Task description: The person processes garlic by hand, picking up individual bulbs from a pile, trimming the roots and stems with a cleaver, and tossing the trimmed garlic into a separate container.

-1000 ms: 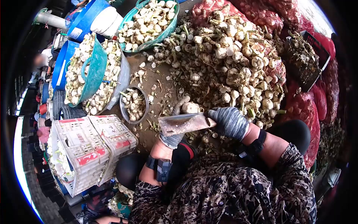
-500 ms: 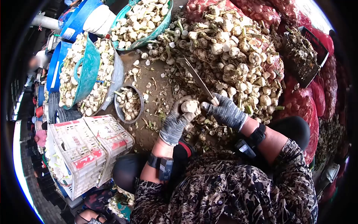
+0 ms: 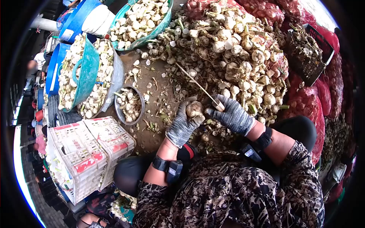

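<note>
My left hand (image 3: 184, 123), in a grey knit glove, is closed around a garlic bulb (image 3: 194, 109) whose brownish side faces up. Close on its right, my gloved right hand (image 3: 232, 114) grips a knife (image 3: 197, 84) by its light handle. The narrow blade points away to the upper left, seen nearly edge-on and apart from the bulb. My right thumb is near the bulb; whether it touches cannot be made out. Beyond both hands rises a big heap of garlic bulbs (image 3: 243, 60), some with stems and roots.
A small round bowl (image 3: 143, 110) of garlic stands at left. Behind it are green tubs (image 3: 88, 72) heaped with bulbs. White plastic crates (image 3: 89, 146) stand near my left knee. Red mesh sacks (image 3: 304, 110) and a black crate (image 3: 323, 57) are at right. Peelings litter the floor.
The bulb in my left hand has turned from its pale side to a browner one. The knife has rolled edge-on, its tip shifting left and slightly down. Both hands keep their holds.
</note>
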`<state>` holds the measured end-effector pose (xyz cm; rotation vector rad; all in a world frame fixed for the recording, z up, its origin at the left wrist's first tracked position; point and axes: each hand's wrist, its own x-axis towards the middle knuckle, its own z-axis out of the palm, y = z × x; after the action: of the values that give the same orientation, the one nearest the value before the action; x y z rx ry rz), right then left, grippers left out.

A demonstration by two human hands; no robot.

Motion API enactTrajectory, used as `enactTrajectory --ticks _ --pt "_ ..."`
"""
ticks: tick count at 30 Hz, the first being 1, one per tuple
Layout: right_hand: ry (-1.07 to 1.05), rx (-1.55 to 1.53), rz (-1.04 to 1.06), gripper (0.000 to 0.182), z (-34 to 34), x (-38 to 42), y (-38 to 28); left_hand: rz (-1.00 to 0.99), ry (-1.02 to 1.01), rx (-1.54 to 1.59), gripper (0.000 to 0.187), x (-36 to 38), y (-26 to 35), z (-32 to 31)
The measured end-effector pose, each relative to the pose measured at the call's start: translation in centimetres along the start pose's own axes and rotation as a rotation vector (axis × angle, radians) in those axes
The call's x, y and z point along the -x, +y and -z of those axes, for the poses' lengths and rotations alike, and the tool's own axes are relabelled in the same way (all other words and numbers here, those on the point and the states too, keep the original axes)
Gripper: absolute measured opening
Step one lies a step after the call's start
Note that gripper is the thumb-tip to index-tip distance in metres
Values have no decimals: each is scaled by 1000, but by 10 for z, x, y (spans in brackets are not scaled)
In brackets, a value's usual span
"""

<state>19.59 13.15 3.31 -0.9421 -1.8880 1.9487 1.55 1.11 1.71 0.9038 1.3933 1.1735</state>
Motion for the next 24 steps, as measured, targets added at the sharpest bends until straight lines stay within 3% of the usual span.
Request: enactTrajectory --ticks 2,4,6,7,9,10,13,15,19,23,24 --pt "-31 495 78 41 11 4 -7 -48 25 -159 82 0 -10 6" --pt "-128 736 146 31 13 8 -10 -129 18 -352 83 -4 -33 12" --pt "-248 942 117 27 10 11 -17 -55 40 162 72 -5 -30 2" --pt "-262 947 136 27 8 12 -14 -91 43 -50 63 6 -25 5" --pt "-304 973 158 27 7 13 -16 -128 71 -45 52 3 -38 5" --pt "-301 974 158 27 7 14 -17 50 62 455 50 1 -44 5" --pt "-313 949 209 28 6 16 -21 220 6 871 50 -3 -60 10" --pt "-349 1001 172 30 5 14 -20 94 174 361 39 6 -37 -6" --pt "-359 1012 182 29 1 12 -8 81 107 381 45 10 -32 -6" --pt "-375 1059 161 25 0 10 1 -32 47 111 48 15 -38 -5" --pt "-351 1049 212 24 1 9 4 20 18 460 38 14 -40 -6"
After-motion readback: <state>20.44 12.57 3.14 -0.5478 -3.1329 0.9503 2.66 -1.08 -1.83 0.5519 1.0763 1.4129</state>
